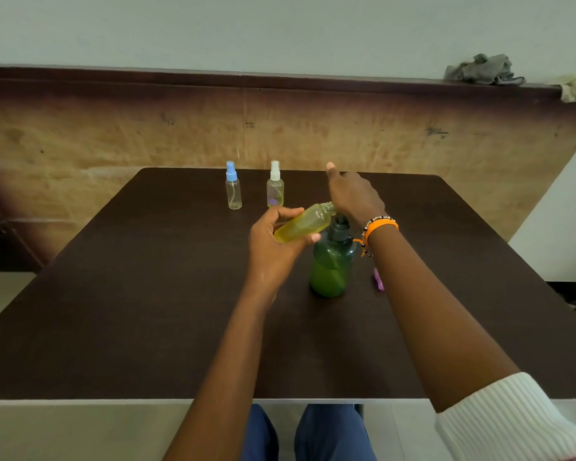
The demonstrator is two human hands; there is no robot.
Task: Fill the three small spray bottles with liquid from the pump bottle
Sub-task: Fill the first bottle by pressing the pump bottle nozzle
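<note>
Head camera view, looking down at a dark brown table (147,311) from a seated person's position.

The left hand (273,247) holds 1 small uncapped spray bottle (305,222), fingers wrapped around its lower body. The bottle is nearly full of yellow liquid. It is tilted far over, its long axis running from lower left to upper right, with the open neck pointing up and right toward the pump head.

The right hand (353,194) rests over the top of the green pump bottle (331,261), palm down, fingers loosely spread, thumb raised. It appears to press the pump, though the contact itself is hidden. An orange wristband (381,226) circles that wrist.

The pump bottle stands upright, just right of the left hand and below the right hand, about half full. The open neck sits right at the pump's spout, so the next move likely turns on keeping these 2 aligned.

Farther back stand 2 capped spray bottles, both upright: a blue-capped bottle (233,189) that looks almost empty, and a white-capped bottle (275,188) to its right with a little liquid at the bottom. A small pink object (379,279), possibly the removed sprayer top, lies beside the pump bottle.
</note>
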